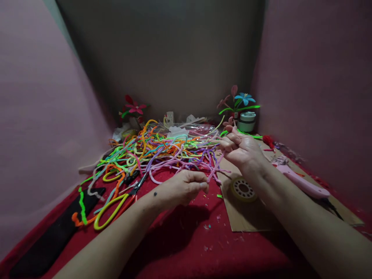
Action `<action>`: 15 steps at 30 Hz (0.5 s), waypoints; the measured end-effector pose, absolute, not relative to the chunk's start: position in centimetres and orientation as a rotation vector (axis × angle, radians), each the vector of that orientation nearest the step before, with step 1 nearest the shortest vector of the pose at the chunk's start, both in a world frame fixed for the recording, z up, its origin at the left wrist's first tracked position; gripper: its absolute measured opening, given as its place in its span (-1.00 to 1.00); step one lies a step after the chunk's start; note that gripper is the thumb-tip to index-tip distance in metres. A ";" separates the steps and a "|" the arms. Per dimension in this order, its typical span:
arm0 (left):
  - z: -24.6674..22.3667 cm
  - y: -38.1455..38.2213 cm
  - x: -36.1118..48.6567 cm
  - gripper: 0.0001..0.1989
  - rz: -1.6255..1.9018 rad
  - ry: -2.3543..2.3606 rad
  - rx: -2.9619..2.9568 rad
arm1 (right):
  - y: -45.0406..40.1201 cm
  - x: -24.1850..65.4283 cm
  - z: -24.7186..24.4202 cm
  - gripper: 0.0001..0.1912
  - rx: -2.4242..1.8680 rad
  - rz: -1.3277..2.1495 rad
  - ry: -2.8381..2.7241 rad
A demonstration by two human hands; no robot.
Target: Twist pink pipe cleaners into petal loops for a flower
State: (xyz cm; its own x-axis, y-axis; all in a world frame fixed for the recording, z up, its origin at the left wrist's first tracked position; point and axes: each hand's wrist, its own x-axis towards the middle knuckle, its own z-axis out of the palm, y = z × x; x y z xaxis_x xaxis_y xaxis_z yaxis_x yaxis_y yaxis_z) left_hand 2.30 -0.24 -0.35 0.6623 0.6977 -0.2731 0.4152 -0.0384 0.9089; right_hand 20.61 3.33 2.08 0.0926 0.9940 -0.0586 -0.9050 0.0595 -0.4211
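Observation:
Between my two hands runs a pink pipe cleaner (216, 166), held above the red cloth. My left hand (188, 186) pinches its lower end, fingers pressed together. Higher up and to the right, my right hand (238, 147) is closed around the other part, and a thin tip sticks up past its fingers. Behind both hands spreads a tangled heap of coloured pipe cleaners (162, 151) in orange, purple, green and pink. Scissors with yellow handles (112, 209) lie left of my left hand.
A cardboard sheet (238, 217) carries a roll of tape (243, 188) and a pink-handled tool (302, 181) on the right. Pipe-cleaner flowers (245, 98) stand at the back beside a pale green pot (246, 122). A black strip (49, 240) lies at left. Pink walls flank both sides.

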 end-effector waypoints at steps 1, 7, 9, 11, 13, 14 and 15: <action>-0.5 -0.2 2.2 -0.84 0.296 0.886 1.589 | 3.3 20.7 2.2 -0.70 -0.383 1.459 -0.286; -1.1 0.1 1.7 -0.82 0.382 0.811 1.309 | 3.5 21.8 2.1 -0.69 -0.369 1.363 -0.363; -0.9 0.5 1.3 -0.81 0.421 0.839 1.354 | 3.6 22.6 2.1 -0.69 -0.394 1.316 -0.399; -0.5 1.0 0.8 -0.81 0.455 0.855 1.429 | 3.7 23.3 2.4 -0.69 -0.386 1.255 -0.486; 0.0 1.4 0.3 -0.80 0.470 0.860 1.487 | 3.6 23.9 2.9 -0.66 -0.407 1.215 -0.489; 0.1 1.5 0.2 -0.80 0.473 0.862 1.505 | 3.5 24.1 3.2 -0.64 -0.417 1.197 -0.477; 0.3 1.5 0.1 -0.80 0.475 0.867 1.516 | 3.3 24.2 3.5 -0.61 -0.423 1.184 -0.466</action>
State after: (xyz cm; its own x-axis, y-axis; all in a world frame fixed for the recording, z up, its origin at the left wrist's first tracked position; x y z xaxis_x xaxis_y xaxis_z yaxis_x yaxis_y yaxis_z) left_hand 0.11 1.54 0.27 0.6306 0.7516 -0.1934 0.2415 0.0467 0.9693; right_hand 24.25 3.31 3.51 0.3047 0.9445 0.1227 -0.7752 0.3208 -0.5442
